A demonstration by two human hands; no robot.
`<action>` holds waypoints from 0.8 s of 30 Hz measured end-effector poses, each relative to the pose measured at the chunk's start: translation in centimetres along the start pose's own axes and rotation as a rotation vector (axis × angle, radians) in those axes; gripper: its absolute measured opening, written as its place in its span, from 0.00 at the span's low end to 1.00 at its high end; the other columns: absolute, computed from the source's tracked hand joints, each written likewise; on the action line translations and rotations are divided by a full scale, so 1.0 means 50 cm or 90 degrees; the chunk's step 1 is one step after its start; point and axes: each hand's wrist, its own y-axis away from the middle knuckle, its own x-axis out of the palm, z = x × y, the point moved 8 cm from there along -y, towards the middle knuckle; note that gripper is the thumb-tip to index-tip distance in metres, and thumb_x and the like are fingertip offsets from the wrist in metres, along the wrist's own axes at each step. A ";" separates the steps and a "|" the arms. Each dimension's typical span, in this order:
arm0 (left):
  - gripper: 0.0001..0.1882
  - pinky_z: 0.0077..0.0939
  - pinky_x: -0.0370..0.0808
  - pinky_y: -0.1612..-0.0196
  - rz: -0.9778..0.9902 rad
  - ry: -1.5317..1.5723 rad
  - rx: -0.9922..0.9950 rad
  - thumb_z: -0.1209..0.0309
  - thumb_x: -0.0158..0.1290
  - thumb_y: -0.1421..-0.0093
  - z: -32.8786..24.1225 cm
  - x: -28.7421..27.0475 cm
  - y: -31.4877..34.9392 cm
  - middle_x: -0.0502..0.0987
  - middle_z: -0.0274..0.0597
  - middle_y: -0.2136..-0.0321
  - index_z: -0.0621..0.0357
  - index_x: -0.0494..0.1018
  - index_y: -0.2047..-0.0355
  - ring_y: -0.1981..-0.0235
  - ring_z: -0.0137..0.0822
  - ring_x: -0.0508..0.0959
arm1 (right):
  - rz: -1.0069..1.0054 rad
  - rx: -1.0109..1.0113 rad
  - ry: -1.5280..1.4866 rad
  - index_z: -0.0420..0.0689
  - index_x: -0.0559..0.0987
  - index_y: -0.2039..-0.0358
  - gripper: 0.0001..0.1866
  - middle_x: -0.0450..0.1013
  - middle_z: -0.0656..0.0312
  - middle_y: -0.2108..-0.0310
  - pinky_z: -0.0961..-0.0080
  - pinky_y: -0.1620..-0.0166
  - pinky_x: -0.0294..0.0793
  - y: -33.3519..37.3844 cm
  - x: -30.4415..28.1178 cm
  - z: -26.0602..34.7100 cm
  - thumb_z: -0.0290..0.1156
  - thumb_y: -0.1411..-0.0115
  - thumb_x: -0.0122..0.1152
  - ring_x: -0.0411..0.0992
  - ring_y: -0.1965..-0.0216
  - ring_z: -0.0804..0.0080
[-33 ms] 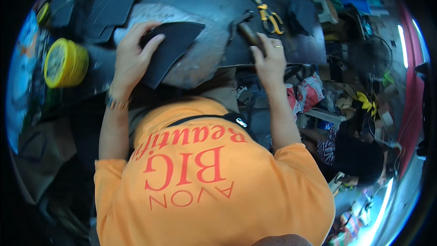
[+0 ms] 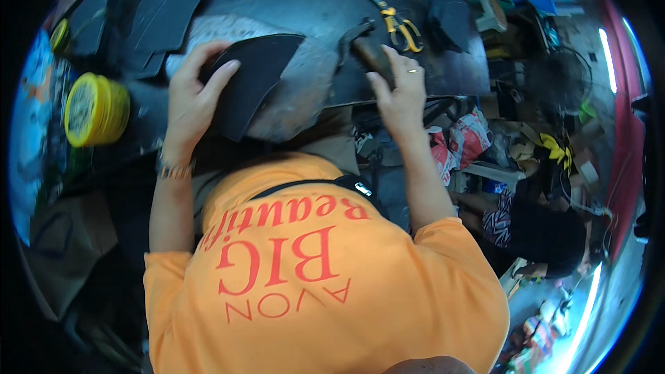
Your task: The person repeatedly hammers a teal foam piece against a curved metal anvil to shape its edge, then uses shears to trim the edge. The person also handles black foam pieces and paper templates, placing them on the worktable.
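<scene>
My left hand (image 2: 190,93) pinches the left edge of a black curved piece of sheet material (image 2: 260,76), with the thumb on top and the fingers partly hidden behind it. The piece lies tilted over a worn grey slab (image 2: 298,100) on the dark workbench. My right hand (image 2: 403,93) is at the bench's front edge, thumb and fingers apart. Between them lies the end of the wooden handle of a hammer (image 2: 367,54); whether the fingertips touch it I cannot tell. Just beyond that hand are yellow-and-black scissors (image 2: 400,28), blades pointing away.
More black cut pieces (image 2: 170,14) lie at the far left of the bench. A yellow round tub (image 2: 97,111) stands on the left. A dark folded piece (image 2: 447,21) rests at the right. Beyond the bench are a fan (image 2: 560,76), plastic bags (image 2: 469,138) and a person in dark clothes (image 2: 547,235).
The view has shifted slightly, so the bench things appear a little further left. My right thumb and fingers sit looser around the hammer's handle end. My left hand keeps its hold.
</scene>
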 end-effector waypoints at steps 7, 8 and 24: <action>0.17 0.19 0.71 0.45 0.067 0.394 -0.086 0.77 0.57 0.32 -0.055 0.110 -0.010 0.76 0.34 0.53 0.63 0.71 0.44 0.50 0.24 0.75 | 0.194 0.237 -0.904 0.42 0.52 0.26 0.43 0.73 0.55 0.48 0.72 0.43 0.71 0.028 0.063 0.152 0.21 0.39 0.63 0.72 0.47 0.69; 0.17 0.19 0.71 0.45 0.077 0.394 -0.120 0.77 0.57 0.32 -0.057 0.131 -0.008 0.76 0.34 0.53 0.63 0.71 0.44 0.50 0.24 0.75 | 0.165 0.250 -0.950 0.42 0.53 0.26 0.43 0.72 0.55 0.47 0.73 0.42 0.70 0.022 0.063 0.154 0.18 0.38 0.62 0.72 0.47 0.69; 0.07 0.39 0.74 0.52 0.049 -0.242 0.179 0.72 0.61 0.42 -0.064 0.079 0.032 0.78 0.45 0.62 0.58 0.79 0.63 0.59 0.47 0.78 | -0.106 0.293 0.181 0.44 0.69 0.37 0.38 0.76 0.40 0.50 0.54 0.43 0.73 -0.275 -0.123 -0.523 0.35 0.49 0.70 0.75 0.48 0.43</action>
